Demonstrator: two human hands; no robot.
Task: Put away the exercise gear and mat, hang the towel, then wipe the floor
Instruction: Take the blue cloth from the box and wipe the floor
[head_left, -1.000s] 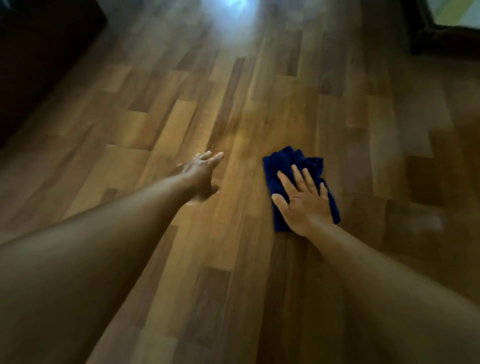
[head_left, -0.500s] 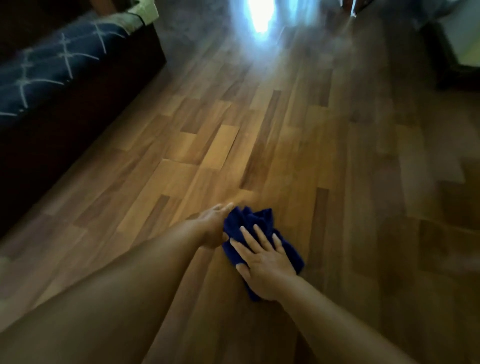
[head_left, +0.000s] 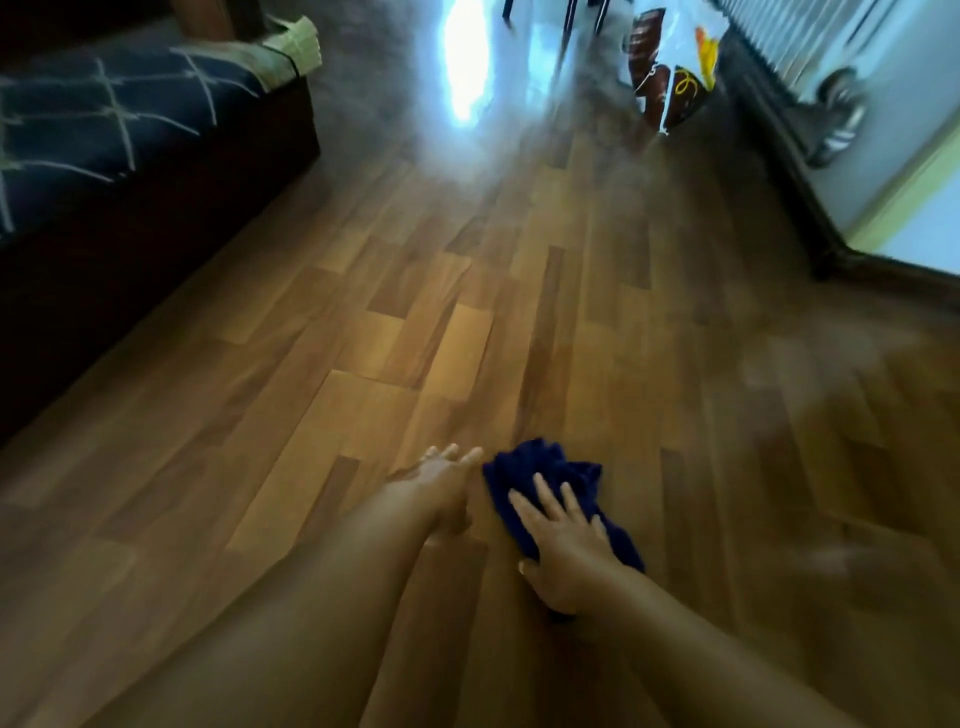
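The wooden floor (head_left: 519, 322) is filling most of the view, with bright glare lying on its far part. At far left a bed (head_left: 104, 130) with a dark blue, line-patterned cover is standing on it, and along the far right a dark baseboard (head_left: 779, 171) is running beneath a pale wall. A printed bag (head_left: 670, 78) is sitting on the floor at far centre-right, and a striped shoe (head_left: 836, 119) is lying to the right of it by the wall. Near the centre, the blue cloth (head_left: 550, 470) is lying bunched on the floor. The right hand (head_left: 563, 545) is pressing flat on the cloth's near part, fingers straight and slightly spread. The left hand (head_left: 441, 480) is reaching out just left of the cloth, fingers extended and held close together, holding nothing; whether it is touching the cloth or the floor cannot be told.
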